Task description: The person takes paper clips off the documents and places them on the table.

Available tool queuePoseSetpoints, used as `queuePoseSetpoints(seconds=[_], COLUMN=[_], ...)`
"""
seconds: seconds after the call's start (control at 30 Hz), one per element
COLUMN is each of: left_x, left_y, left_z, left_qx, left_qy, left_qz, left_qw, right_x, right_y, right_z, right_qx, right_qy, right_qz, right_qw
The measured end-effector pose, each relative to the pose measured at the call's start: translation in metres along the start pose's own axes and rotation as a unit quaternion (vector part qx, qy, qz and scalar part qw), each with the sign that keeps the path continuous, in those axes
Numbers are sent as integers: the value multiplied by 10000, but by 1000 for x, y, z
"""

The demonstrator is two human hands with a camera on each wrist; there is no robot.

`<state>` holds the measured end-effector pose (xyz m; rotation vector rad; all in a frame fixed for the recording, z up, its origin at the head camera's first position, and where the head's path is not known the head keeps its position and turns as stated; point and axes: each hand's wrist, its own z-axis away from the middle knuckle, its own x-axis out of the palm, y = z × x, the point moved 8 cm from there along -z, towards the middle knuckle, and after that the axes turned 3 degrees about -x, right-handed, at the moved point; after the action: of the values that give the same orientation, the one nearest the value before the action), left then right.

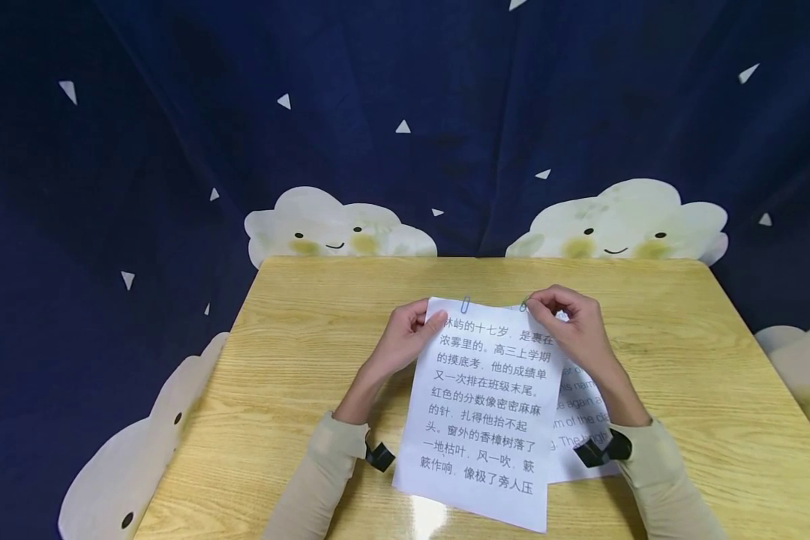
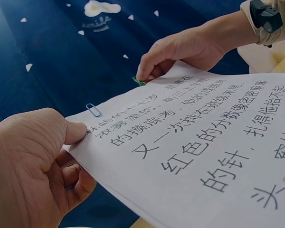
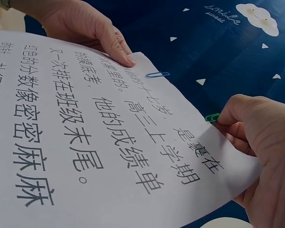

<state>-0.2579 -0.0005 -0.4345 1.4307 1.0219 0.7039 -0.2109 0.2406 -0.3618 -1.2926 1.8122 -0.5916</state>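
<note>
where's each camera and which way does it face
Head: on the head, facing forward and down at the held sheet; left hand, right hand, sleeves show.
Left wrist: on that wrist, facing across the held sheet; left hand near, right beyond.
Right wrist: likewise, from the opposite side; right hand near, left beyond.
Both wrist views share the blue clip and green clip.

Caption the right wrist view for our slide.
Left hand holds a printed sheet; right hand pinches its green paperclip.

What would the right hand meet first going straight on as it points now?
The green paper clip, which the right hand touches; beyond it, probably the blue paper clip on the sheet, though depth is unclear.
</note>
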Motion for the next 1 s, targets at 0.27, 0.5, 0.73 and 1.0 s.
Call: queuePoseSetpoints(seconds=[0.27, 0.5, 0.73, 1.0], left_x=[0, 0, -1, 0], left_y=[0, 1, 0, 1], left_z=[0, 0, 0, 0], left_qx=[-9, 34, 30, 35], left_qy=[33, 39, 60, 60], left_qz=[34, 21, 47, 69], left_qw=[10000, 10000, 10000, 10000], right_x=[-3, -6, -10, -12], right_y=[3, 4, 41, 50], right_z=[0, -1, 3, 4], right_qx=[5, -1, 219, 291], right_qy=[31, 53, 153, 131], right_qz=[86, 196, 240, 367], right_qw=[10000, 9998, 9994, 9988])
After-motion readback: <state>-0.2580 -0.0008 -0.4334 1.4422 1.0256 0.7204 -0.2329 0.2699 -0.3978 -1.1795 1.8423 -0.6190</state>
